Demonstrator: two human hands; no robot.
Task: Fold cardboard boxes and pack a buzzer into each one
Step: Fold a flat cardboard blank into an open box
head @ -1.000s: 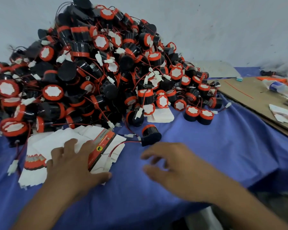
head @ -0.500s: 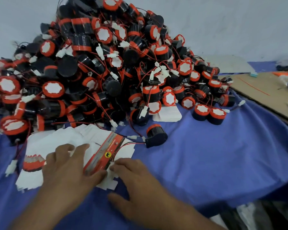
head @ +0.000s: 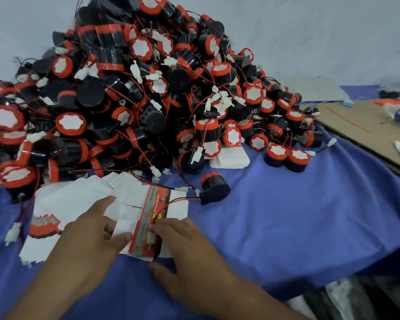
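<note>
Left hand [head: 88, 245], fingers spread, presses the stack of flat white cardboard box blanks [head: 74, 199] on the blue-cloth tabletop [head: 286, 215]; right hand [head: 185, 250] has its fingers resting on the top orange-printed blank [head: 150, 218], thumb apart, not pinching; the step looks like picking a blank to fold; next it must slide clear of the wire from the loose black orange-capped buzzer [head: 214, 185] just beyond.

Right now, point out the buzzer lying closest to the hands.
The lone black buzzer with the orange band, lying on the blue cloth just clear of the pile; its wire runs over the flat cartons toward the right hand.
</note>
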